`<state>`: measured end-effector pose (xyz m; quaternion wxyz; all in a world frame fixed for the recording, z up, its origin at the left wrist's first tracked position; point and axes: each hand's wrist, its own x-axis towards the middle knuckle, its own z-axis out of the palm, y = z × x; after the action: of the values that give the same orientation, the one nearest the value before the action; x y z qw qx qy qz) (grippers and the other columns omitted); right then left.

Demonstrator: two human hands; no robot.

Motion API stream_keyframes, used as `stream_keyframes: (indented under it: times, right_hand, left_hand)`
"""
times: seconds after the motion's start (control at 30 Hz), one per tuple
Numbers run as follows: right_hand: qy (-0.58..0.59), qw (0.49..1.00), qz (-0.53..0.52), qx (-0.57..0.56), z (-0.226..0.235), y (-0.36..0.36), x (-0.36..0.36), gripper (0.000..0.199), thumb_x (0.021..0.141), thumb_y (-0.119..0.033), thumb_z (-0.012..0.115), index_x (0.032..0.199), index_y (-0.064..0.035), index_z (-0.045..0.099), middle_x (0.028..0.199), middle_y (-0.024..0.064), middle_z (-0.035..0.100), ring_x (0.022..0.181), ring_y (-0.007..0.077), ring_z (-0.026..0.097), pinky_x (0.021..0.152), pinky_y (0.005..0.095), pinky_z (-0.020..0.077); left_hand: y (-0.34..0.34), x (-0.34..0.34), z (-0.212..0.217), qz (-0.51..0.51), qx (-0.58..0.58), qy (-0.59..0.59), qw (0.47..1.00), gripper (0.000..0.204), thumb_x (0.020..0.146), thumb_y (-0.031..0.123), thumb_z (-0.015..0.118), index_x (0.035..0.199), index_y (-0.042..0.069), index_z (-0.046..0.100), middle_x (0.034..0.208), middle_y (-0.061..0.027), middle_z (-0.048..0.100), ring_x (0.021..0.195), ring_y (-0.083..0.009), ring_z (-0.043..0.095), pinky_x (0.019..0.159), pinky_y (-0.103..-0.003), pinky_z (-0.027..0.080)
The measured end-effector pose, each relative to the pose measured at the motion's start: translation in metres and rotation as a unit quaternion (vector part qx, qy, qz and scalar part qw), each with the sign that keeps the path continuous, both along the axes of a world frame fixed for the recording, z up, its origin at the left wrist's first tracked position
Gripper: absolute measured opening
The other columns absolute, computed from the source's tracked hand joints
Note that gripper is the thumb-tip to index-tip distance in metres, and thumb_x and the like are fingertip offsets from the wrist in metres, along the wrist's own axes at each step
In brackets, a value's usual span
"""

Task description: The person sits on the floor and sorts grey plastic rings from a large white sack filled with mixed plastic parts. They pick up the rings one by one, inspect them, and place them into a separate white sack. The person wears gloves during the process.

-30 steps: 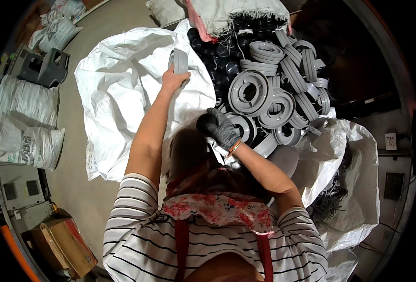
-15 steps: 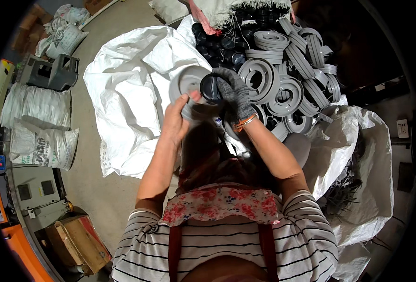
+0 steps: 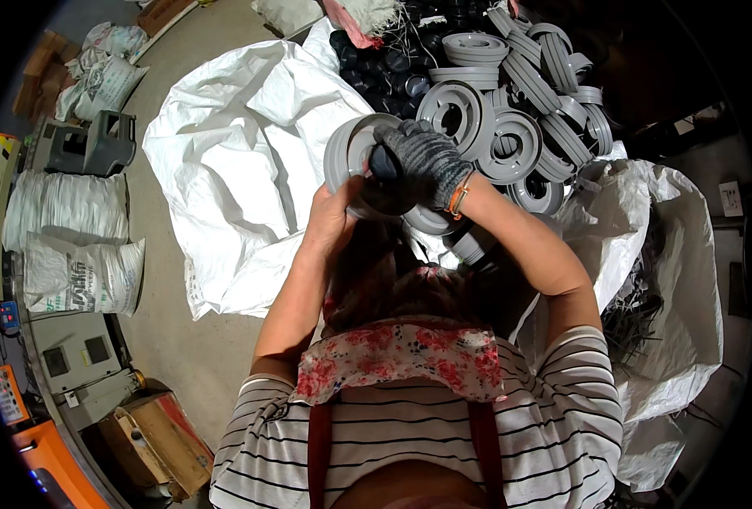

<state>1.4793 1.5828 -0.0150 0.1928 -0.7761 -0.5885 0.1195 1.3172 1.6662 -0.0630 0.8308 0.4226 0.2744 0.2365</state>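
Note:
My bare left hand (image 3: 332, 214) grips the lower left rim of a grey plastic wheel-like ring (image 3: 339, 154). At the ring's middle sits a round black cap (image 3: 384, 163), and my right hand (image 3: 429, 159), in a grey knitted glove, has its fingers closed over it. The gloved fingers partly cover the cap and the ring's right side. Whether the cap is seated in the ring cannot be made out. Another grey ring (image 3: 431, 222) lies just below my right wrist, partly hidden.
A heap of grey rings (image 3: 512, 146) lies ahead to the right, beside a pile of black caps (image 3: 384, 69). A white woven sheet (image 3: 223, 161) spreads on the left. An open white sack (image 3: 690, 263) with dark scraps stands at right; filled bags (image 3: 83, 276) stand far left.
The black cap, held above the ring's right side before, is now at the ring's middle. The ring is tilted more toward my right hand, and my right elbow has swung outward.

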Motion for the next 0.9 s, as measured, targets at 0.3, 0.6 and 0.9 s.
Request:
stream_keyframes:
  times: [0.3, 0.6, 0.9]
  right_hand:
    - [0.046, 0.98, 0.172, 0.089, -0.035, 0.0, 0.014, 0.055, 0.069, -0.042, 0.07, 0.097, 0.0037, 0.057, 0.093, 0.0252, 0.059, 0.09, 0.0394, 0.057, 0.084, 0.0424, 0.047]
    - [0.034, 0.982, 0.047, 0.178, -0.064, -0.01, 0.015, 0.043, 0.075, -0.027, 0.067, 0.108, -0.0022, 0.055, 0.104, 0.0203, 0.059, 0.101, 0.0341, 0.057, 0.088, 0.0385, 0.0459]
    - [-0.004, 0.973, 0.138, 0.184, -0.052, -0.008, 0.007, 0.043, 0.066, -0.02, 0.071, 0.103, -0.002, 0.057, 0.091, 0.0152, 0.057, 0.085, 0.0318, 0.056, 0.079, 0.0381, 0.0471]
  left_hand:
    - [0.003, 0.0, 0.004, -0.088, 0.01, 0.067, 0.994, 0.029, 0.091, 0.014, 0.048, 0.11, -0.006, 0.054, 0.101, -0.0106, 0.061, 0.089, -0.0188, 0.06, 0.079, -0.033, 0.05]
    - [0.006, 0.002, 0.005, -0.14, 0.076, 0.071, 0.985, 0.024, 0.091, 0.02, 0.058, 0.1, -0.001, 0.058, 0.091, -0.0096, 0.063, 0.079, -0.0183, 0.062, 0.069, -0.03, 0.051]
    - [0.016, -0.003, 0.007, -0.161, 0.046, 0.107, 0.98, 0.021, 0.086, 0.017, 0.064, 0.095, -0.002, 0.06, 0.087, -0.0084, 0.064, 0.073, -0.0179, 0.063, 0.067, -0.031, 0.052]
